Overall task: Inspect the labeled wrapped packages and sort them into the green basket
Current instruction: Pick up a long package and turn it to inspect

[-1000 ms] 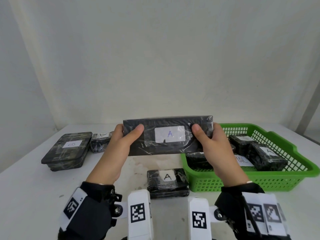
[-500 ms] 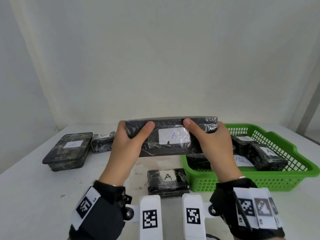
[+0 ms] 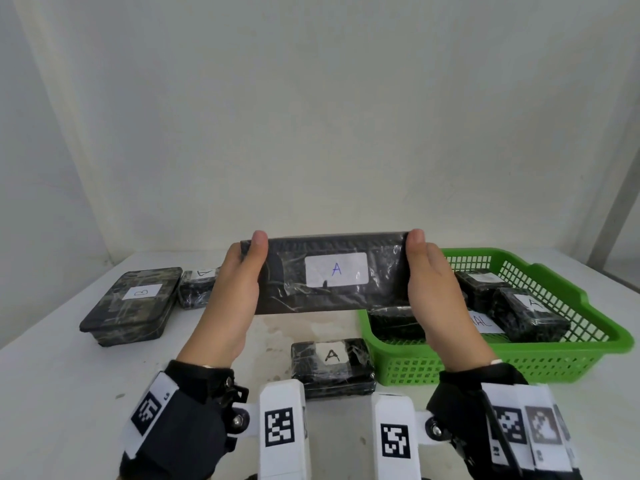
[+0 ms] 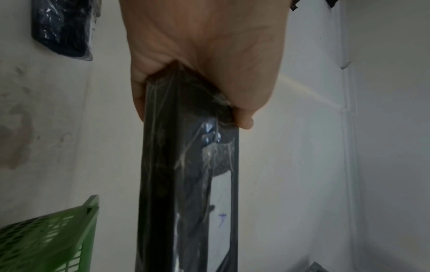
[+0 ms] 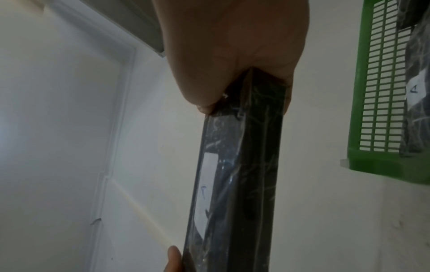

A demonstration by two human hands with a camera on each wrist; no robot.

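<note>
Black film-wrapped long package (image 3: pixel 329 271) is up in the air, held flat-on toward you above the bench (image 3: pixel 62 375), white label with a blue "A" (image 3: pixel 336 269) facing you. Your left hand (image 3: pixel 235 292) clamps its left end, thumb along the front face and tip at the top edge; fingers sit behind it, out of sight from the head view. Your right hand (image 3: pixel 436 292) mirrors that on the right end. Left wrist view confirms it: left hand (image 4: pixel 200 60) wraps the package end (image 4: pixel 186 184), thumb on one face, fingers on the other. Right wrist view, same story: right hand (image 5: pixel 235 51) pinches the other end (image 5: pixel 235 174).

Reference everything else to the green basket (image 3: pixel 588 344). The held package hangs just left of the basket's left rim, its right end over the basket's near-left corner. Inside the basket: several black wrapped packages, one marked "A" (image 3: pixel 530 315) at the right side, another behind it (image 3: pixel 479 289), one at the near-left (image 3: pixel 394 322), and a loose label partly hidden (image 3: pixel 483 322). Just left of the basket's front wall, a small "A" package (image 3: pixel 332 368) lies on the bench. Well left of the basket: a flat "B" package (image 3: pixel 133 304), with a small wrapped package (image 3: pixel 197 287) beside its right edge, label partly blocked by your left hand.
</note>
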